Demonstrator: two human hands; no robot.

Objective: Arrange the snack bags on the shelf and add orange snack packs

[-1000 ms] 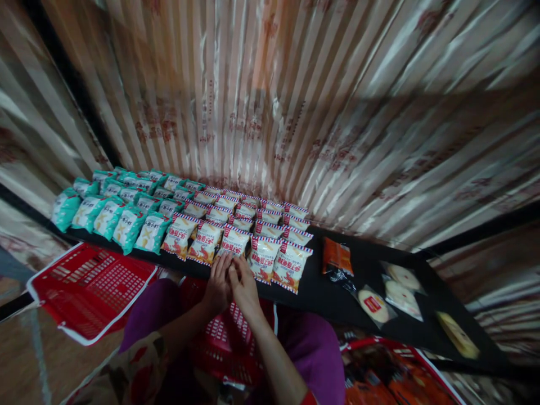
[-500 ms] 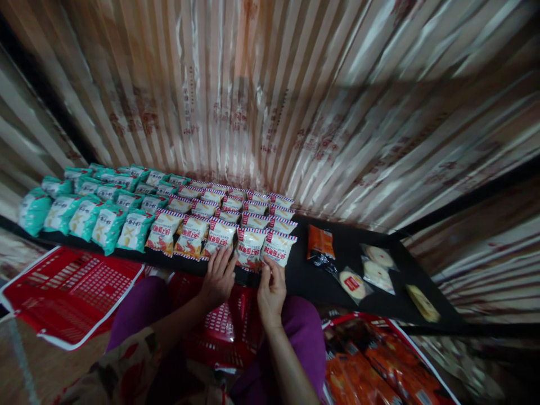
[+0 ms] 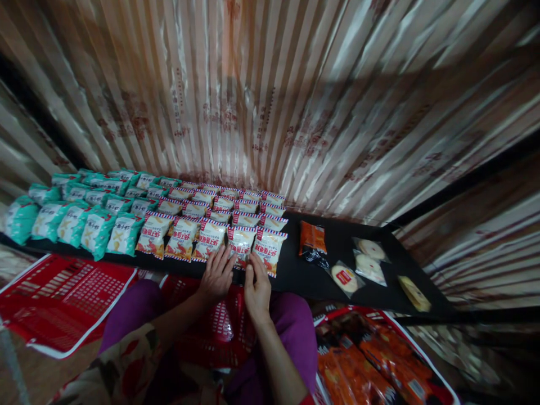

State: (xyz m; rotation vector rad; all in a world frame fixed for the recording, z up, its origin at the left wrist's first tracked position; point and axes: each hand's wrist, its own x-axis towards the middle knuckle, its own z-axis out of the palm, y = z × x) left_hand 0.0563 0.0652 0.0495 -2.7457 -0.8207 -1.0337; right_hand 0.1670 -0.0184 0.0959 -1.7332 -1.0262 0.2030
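Left hand [image 3: 217, 274]: fingers splayed, no grip seen, tips at lower left edge of a glossy white-and-orange snack packet [image 3: 242, 241], fourth in front row.
Right hand [image 3: 257, 289]: fingers slightly bent at that packet's lower right; can't tell if pinching.
Teal-and-white pillow packets [image 3: 125, 233]: rows left of left fingers, same black bench [image 3: 291, 292].
Basket right of right fingers, red plastic, white rim [image 3: 430, 364]: holds shiny orange packets [image 3: 350, 371].
Basket below fingers, perforated red plastic [image 3: 202, 344]: partly hidden by forearms.
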